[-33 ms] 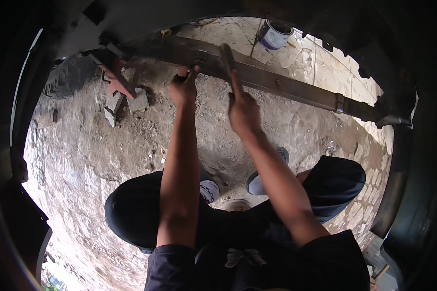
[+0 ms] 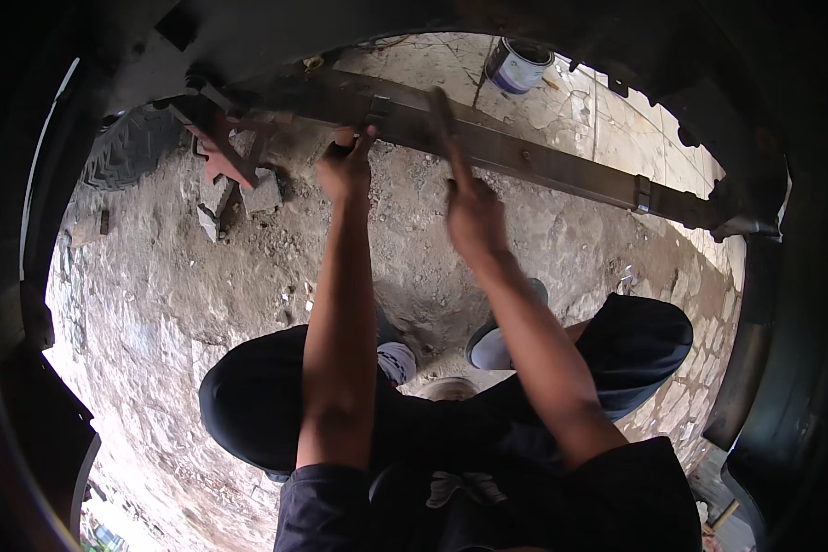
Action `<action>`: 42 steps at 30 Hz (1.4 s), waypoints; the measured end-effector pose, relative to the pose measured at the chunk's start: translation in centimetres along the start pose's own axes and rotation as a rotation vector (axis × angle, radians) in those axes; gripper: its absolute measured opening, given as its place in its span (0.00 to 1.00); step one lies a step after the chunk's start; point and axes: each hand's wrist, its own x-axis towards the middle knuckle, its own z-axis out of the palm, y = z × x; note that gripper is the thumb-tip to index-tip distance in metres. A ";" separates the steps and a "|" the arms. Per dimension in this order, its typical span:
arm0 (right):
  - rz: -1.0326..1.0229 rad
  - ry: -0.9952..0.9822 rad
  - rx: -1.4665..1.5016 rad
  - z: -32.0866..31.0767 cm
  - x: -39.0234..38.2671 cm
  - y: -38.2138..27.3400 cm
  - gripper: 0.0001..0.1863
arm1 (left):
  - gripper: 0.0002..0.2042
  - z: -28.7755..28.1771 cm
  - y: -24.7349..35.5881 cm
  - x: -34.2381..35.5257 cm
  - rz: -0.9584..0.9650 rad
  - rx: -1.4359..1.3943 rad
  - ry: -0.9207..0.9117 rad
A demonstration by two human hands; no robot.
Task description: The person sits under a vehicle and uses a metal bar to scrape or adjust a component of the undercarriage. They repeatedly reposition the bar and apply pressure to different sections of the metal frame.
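Across the far side of the gritty ground (image 2: 221, 285), a long, squared, dull beam (image 2: 561, 168) runs beyond the curled left hand (image 2: 345, 171), its grip unclear, and the forward-reaching right hand (image 2: 476, 217), wrapped around a blurred, slender tool (image 2: 442, 118).

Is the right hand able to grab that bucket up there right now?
Probably not: the right hand is wrapped around a blurry, long tool, and the metal beam crosses between it and the bucket.

A tilted, blurred tool (image 2: 442, 114) overlaps a metal beam (image 2: 561, 169).
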 end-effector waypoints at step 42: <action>-0.061 -0.063 -0.189 -4.9 2.9 4.3 0.39 | 0.32 0.2 0.2 0.7 -0.018 0.128 -0.007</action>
